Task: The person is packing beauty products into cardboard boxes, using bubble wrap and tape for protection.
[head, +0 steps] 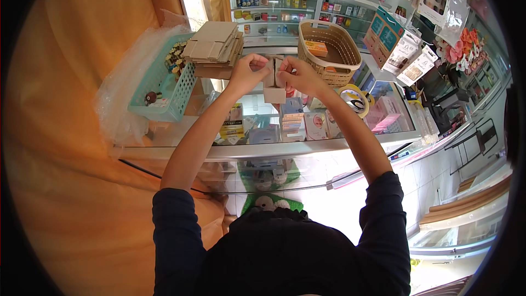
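Observation:
A small brown cardboard box (274,94) stands on the glass counter in front of me, its top flaps raised. My left hand (251,75) pinches the flap on its left side between thumb and fingers. On the opposite side, my right hand (299,75) has its fingertips at the right flap. Between the hands a dark gap shows along the top of the box. Just left of it lies a stack of flattened cardboard boxes (213,43). To the right is a tan plastic basket (349,63) with an orange box (316,48) inside.
A turquoise basket (158,113) holding small items stands left, beside bubble wrap (119,90). Tape rolls (355,100) lie right of the box. Packaged goods hang and stand at the right. The counter's metal front edge (263,151) runs before me; stocked shelves (275,8) rise behind.

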`<move>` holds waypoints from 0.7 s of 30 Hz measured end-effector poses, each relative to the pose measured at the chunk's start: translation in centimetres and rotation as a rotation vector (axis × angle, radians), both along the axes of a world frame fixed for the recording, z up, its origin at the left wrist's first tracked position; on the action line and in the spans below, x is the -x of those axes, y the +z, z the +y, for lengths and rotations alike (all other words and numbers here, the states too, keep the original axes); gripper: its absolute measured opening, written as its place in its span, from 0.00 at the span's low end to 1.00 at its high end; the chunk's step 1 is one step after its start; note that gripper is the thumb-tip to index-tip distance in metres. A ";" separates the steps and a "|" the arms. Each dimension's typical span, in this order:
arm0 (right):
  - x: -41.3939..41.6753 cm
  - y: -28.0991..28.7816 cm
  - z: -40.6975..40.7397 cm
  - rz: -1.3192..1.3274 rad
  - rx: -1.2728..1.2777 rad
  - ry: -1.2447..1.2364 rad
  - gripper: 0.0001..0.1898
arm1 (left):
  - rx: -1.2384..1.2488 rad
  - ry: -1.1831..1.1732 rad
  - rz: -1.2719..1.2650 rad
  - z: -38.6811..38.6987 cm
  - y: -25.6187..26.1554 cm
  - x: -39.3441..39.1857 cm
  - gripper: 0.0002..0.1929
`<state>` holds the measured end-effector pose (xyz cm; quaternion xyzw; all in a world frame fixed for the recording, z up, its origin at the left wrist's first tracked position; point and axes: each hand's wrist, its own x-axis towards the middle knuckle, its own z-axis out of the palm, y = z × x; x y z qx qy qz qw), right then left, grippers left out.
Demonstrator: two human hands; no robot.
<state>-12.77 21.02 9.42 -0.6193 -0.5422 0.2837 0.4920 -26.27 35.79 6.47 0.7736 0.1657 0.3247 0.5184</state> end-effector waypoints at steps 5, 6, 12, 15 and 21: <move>0.2 0.2 -0.2 -0.002 -0.007 -0.003 0.12 | -0.192 0.090 0.049 -0.8 0.7 -0.7 0.17; 0.4 0.5 -0.4 -0.002 -0.007 -0.001 0.12 | -0.192 0.092 0.048 -0.7 0.8 -0.6 0.17; 0.8 1.2 -0.8 -0.405 0.001 -0.072 0.24 | -0.236 0.109 0.083 -0.7 0.7 -0.5 0.20; 0.7 1.2 -0.8 -0.355 0.028 -0.060 0.27 | -0.205 0.101 0.087 -0.6 0.7 -0.4 0.23; -0.2 0.7 -1.1 -0.291 0.008 -0.014 0.25 | -0.103 0.063 0.183 -0.7 0.8 0.0 0.28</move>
